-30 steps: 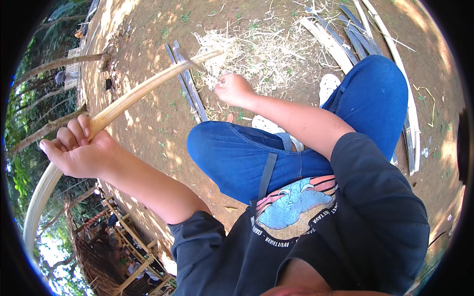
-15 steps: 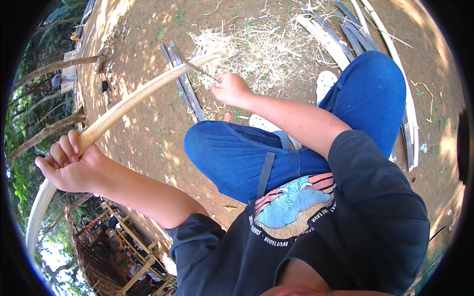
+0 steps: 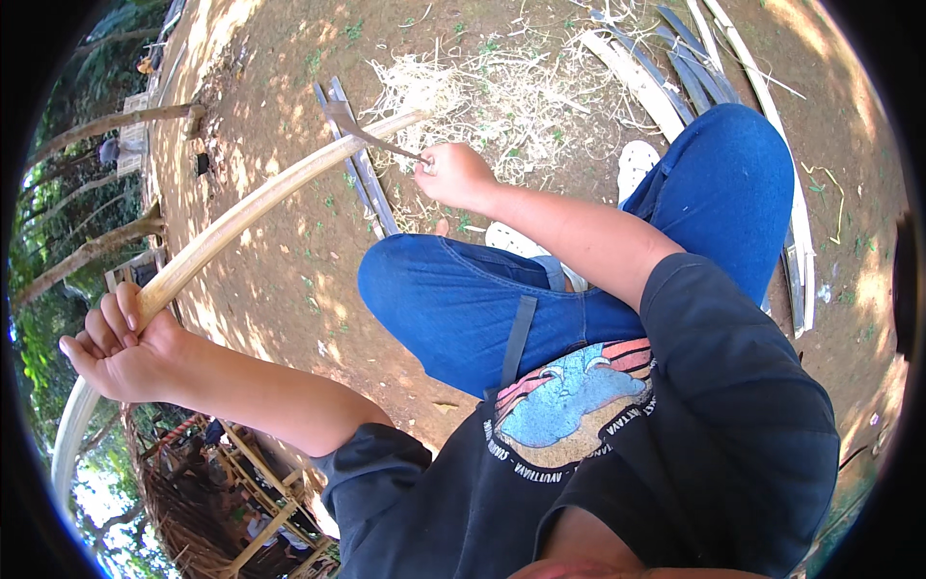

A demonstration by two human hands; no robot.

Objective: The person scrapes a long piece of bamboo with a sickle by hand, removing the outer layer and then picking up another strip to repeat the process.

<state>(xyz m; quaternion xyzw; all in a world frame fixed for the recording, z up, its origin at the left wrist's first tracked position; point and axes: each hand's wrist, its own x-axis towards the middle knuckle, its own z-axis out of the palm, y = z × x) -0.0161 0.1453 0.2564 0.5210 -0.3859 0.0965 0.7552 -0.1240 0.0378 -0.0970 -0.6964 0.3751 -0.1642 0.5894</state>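
Observation:
My left hand (image 3: 125, 349), at the left, is wrapped round a long, pale, peeled strip of wood or bamboo (image 3: 246, 217). The strip runs from the lower left, past my fist, up toward the pile of shavings, and looks bowed in this view. My right hand (image 3: 457, 177) is closed round the handle end of a dark, thin-bladed knife (image 3: 391, 147); the handle itself is hidden in the fist. The blade crosses the strip close to its far end; whether it cuts in cannot be made out.
Curly pale shavings (image 3: 502, 101) lie heaped on the brown ground beyond my hands. Two dark slats (image 3: 371, 193) rest beside my bent knee (image 3: 415, 289). Several more long strips (image 3: 690, 72) lie at the upper right. Tree trunks (image 3: 106, 125) and a wooden frame (image 3: 260, 492) stand at the left.
My left hand has moved slightly down and to the left, and the strip has shifted with it. The blade's tip has dropped a little; my right hand has barely moved.

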